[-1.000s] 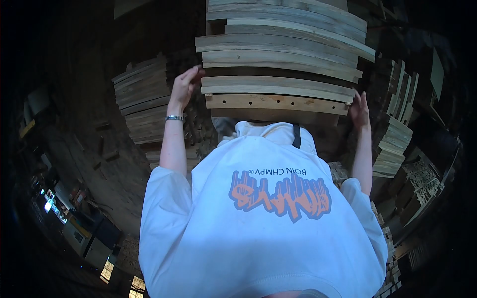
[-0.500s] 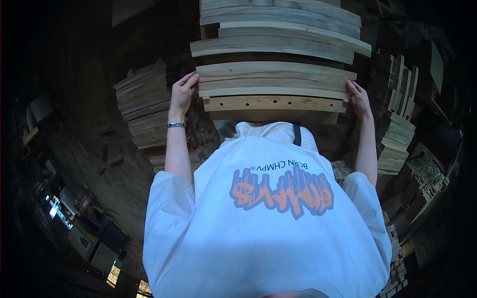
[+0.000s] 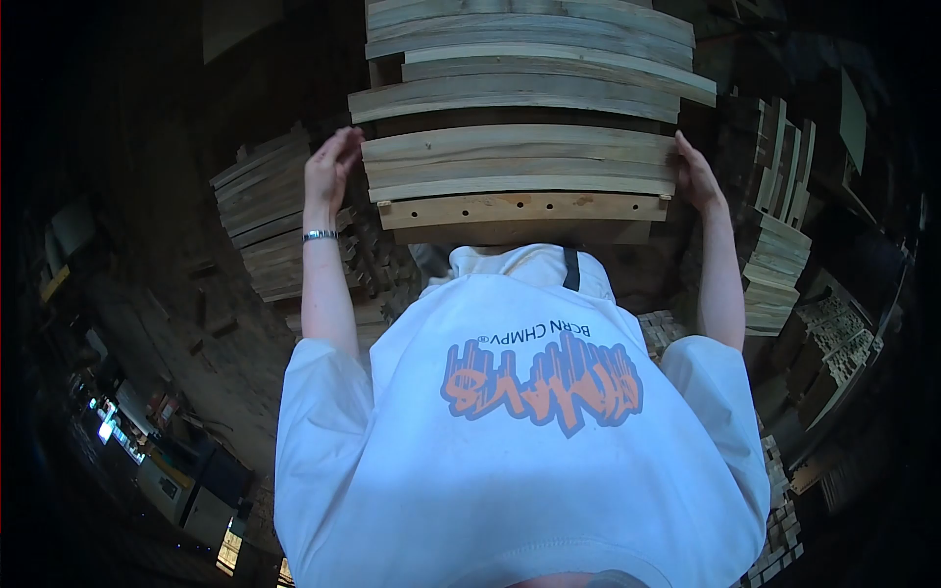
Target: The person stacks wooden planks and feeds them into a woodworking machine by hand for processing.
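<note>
A row of pale wooden boards [image 3: 520, 162] lies side by side in front of my chest, with narrow seams between them. At their left ends is my left hand [image 3: 331, 174], fingers stretched forward alongside and nothing held, a metal band on its wrist. My right hand [image 3: 694, 174] is open at the right ends, its fingertips close to the corner of the farthest board. Nearest my body, a wooden rail [image 3: 520, 209] with several dark round holes runs along below the row.
Beyond the row lies a larger stack of boards [image 3: 529, 88]. More boards are piled at the left [image 3: 267, 201], and another pile [image 3: 777, 260] stands at the right. Small wood pieces [image 3: 835, 338] are bundled farther right. A light-coloured machine [image 3: 165, 485] stands at lower left.
Both hands have let go of the board ends, their fingers straightening and moving slightly farther forward. The boards have shifted a little left in view.
</note>
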A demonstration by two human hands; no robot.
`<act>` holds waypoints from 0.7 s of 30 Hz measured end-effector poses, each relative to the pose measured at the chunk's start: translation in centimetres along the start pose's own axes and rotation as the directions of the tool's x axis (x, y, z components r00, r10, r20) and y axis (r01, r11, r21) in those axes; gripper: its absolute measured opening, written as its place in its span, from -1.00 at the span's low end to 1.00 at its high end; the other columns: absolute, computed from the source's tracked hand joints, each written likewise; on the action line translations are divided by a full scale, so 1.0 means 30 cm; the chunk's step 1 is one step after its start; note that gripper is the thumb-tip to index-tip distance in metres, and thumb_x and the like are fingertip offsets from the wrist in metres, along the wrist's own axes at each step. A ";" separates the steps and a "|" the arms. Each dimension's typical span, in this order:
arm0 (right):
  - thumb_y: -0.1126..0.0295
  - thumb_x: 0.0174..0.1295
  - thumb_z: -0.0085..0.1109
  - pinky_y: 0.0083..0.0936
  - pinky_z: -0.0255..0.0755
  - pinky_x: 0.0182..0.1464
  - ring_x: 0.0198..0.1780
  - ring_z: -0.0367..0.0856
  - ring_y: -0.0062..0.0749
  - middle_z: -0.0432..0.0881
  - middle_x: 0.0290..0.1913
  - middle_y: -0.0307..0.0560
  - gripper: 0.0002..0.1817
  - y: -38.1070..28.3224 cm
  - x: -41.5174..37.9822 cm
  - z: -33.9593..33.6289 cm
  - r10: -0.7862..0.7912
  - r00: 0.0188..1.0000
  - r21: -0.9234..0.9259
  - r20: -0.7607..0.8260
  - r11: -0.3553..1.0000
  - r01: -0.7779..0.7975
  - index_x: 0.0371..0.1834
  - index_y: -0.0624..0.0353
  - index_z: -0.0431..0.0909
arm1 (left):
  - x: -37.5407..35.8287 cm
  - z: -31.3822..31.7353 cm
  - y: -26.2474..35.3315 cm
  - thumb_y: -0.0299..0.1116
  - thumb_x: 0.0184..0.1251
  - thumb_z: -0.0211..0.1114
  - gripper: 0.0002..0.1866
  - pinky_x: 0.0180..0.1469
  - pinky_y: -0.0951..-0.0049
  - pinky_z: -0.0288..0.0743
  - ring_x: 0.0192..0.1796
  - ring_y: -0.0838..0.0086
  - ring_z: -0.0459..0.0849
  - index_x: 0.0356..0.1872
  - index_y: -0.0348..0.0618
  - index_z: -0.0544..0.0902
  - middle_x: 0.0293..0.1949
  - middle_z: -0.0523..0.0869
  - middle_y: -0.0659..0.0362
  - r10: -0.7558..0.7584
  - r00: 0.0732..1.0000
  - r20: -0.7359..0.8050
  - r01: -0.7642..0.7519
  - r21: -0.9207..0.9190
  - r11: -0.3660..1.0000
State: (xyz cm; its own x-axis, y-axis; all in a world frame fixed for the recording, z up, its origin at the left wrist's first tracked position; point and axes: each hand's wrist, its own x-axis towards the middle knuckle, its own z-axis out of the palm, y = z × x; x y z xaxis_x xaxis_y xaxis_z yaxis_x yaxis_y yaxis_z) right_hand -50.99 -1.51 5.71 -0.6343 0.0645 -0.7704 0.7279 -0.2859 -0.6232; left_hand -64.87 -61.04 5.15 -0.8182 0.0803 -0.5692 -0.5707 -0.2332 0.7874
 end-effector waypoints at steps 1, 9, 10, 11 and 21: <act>-0.04 0.33 0.12 -0.56 0.28 0.23 0.19 0.42 -0.54 0.52 0.14 -0.13 -0.41 -0.052 0.012 0.021 0.047 0.985 -0.160 -0.167 0.984 -0.074 0.19 0.24 0.45 | 0.021 0.022 0.024 -0.35 0.43 0.19 -0.64 0.22 0.33 0.48 0.10 0.36 0.62 0.10 -0.42 0.54 0.05 0.65 0.02 0.001 1.000 -0.002 -0.001 0.001 1.000; -0.15 0.11 0.32 -0.50 0.33 0.09 0.02 0.51 -0.46 0.61 -0.02 -0.03 -0.22 -0.190 0.008 0.103 -0.194 0.967 -0.508 -0.163 0.857 0.086 0.08 0.42 0.51 | 0.050 0.093 0.049 -0.39 0.34 0.31 -0.69 0.10 0.39 0.57 -0.03 0.45 0.66 -0.02 -0.44 0.61 -0.09 0.70 0.08 0.017 1.000 -0.011 -0.017 0.054 0.998; -0.12 0.14 0.31 -0.55 0.33 0.04 -0.04 0.48 -0.54 0.60 -0.07 -0.12 -0.30 -0.165 0.013 0.081 -0.179 0.968 -0.465 -0.177 0.882 0.078 0.02 0.37 0.55 | 0.039 0.091 0.030 -0.38 0.33 0.32 -0.68 0.08 0.42 0.56 -0.04 0.46 0.66 -0.01 -0.43 0.62 -0.10 0.70 0.09 0.009 1.000 -0.029 -0.007 0.074 0.997; -0.10 0.17 0.31 -0.60 0.33 -0.01 -0.09 0.46 -0.62 0.59 -0.12 -0.21 -0.38 -0.148 0.018 0.055 -0.162 0.968 -0.423 -0.190 0.904 0.069 -0.03 0.31 0.58 | 0.029 0.086 0.016 -0.37 0.33 0.33 -0.68 0.06 0.45 0.56 -0.06 0.47 0.66 -0.01 -0.42 0.62 -0.11 0.71 0.10 0.001 0.999 -0.047 0.004 0.091 0.996; 0.11 0.07 0.45 -0.62 0.39 -0.02 -0.07 0.55 -0.61 0.62 -0.10 -0.23 -0.45 -0.101 0.050 -0.028 0.001 1.000 -0.198 0.022 0.980 0.003 0.01 0.29 0.56 | -0.019 0.058 0.010 -0.43 0.23 0.40 -0.62 0.03 0.47 0.56 -0.07 0.45 0.67 0.02 -0.46 0.60 -0.10 0.70 0.06 -0.078 0.997 0.025 0.077 0.018 0.997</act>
State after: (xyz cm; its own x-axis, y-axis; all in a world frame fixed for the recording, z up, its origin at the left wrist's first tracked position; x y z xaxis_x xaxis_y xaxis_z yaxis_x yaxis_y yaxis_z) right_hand -53.94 0.27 6.35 -0.6389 0.0433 -0.7681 0.7631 -0.0907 -0.6398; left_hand -64.68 -59.47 6.11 -0.7728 0.1222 -0.6228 -0.6334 -0.2092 0.7450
